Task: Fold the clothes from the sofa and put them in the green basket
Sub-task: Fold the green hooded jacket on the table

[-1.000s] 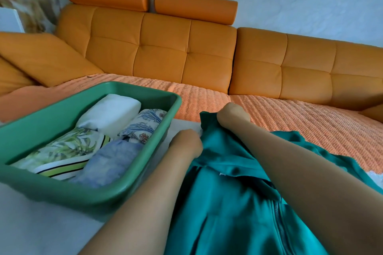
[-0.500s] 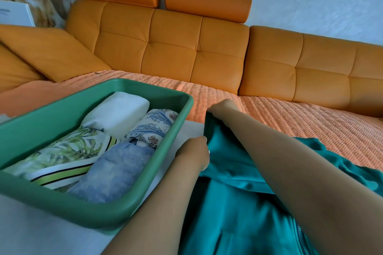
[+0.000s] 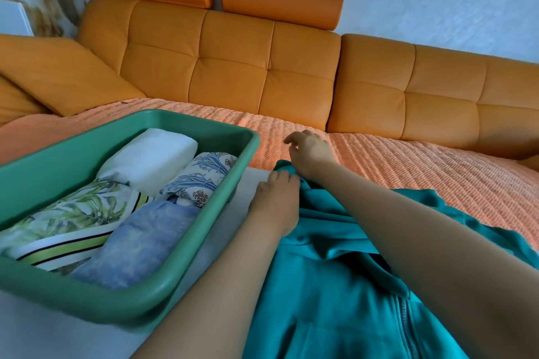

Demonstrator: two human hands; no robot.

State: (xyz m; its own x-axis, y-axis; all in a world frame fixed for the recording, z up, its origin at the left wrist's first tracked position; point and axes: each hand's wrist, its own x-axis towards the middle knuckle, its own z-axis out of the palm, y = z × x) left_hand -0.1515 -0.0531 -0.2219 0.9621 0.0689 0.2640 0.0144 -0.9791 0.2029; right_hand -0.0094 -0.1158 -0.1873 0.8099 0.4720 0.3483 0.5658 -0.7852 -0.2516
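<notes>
A teal zip hoodie (image 3: 320,300) lies spread on the white surface in front of me, its far edge reaching the orange sofa cover. My left hand (image 3: 277,201) rests flat on the hoodie's far left edge, fingers stretched forward. My right hand (image 3: 309,151) hovers just beyond that edge with fingers loosely spread and holds nothing. The green basket (image 3: 163,297) stands to the left and holds several folded pieces: a white one (image 3: 151,154), a blue floral one (image 3: 201,175), a leaf-print one (image 3: 73,213) and a pale blue one (image 3: 145,242).
The orange sofa (image 3: 233,73) runs across the back, with two bolster headrests on top and a large cushion (image 3: 58,73) at the left. A ribbed orange cover (image 3: 408,166) lies over the seat. A strip of white surface (image 3: 242,192) shows between basket and hoodie.
Both hands were gripping the hoodie's far edge. My right hand has let go and lifted away with fingers spread. My left hand has flattened onto the fabric.
</notes>
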